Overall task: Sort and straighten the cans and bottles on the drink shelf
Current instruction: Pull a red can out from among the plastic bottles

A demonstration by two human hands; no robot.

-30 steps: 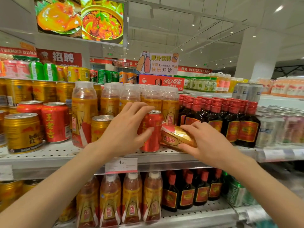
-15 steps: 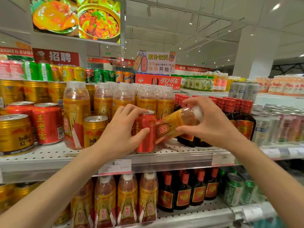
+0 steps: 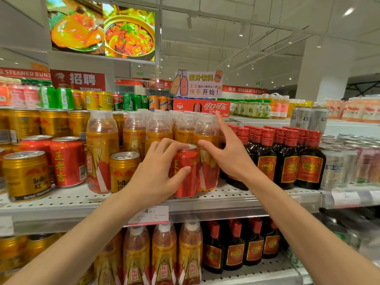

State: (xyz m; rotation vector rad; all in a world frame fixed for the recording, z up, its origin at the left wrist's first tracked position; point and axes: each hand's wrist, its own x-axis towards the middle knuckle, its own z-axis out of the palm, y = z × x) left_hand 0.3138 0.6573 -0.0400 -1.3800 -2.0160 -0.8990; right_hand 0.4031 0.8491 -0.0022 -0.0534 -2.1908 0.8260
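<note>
A person faces a perforated white metal drink shelf [image 3: 232, 197], seen from a head-worn camera, both bare forearms reaching forward.

The left hand [image 3: 158, 173] wraps its fingers and thumb around a slim red aluminium can with gold lettering [image 3: 186, 171], which stands upright near the shelf's front edge, in front of a row of orange-labelled clear plastic bottles [image 3: 158, 130]. The right hand [image 3: 230, 153] is spread and holds nothing; its palm and thumb are at the side of the rightmost orange-labelled bottle [image 3: 205, 136], and whether they touch it cannot be told.

This red can appears misplaced among the bottles. To do the step well, it should probably be lifted straight up, clear of the bottle just behind it, then carried left to its matching cans and set down upright, label facing out. The free hand could steady the neighbouring bottle so it does not tip.

Counted on this shelf: two wider red cans [image 3: 65, 161] stand at the left; two gold energy-drink cans [image 3: 25, 175] sit at the front, with more gold cans behind, too crowded to count. About five orange-labelled bottles form the front row. Roughly four dark glass bottles with red caps [image 3: 287, 161] front the group to the right.
</note>
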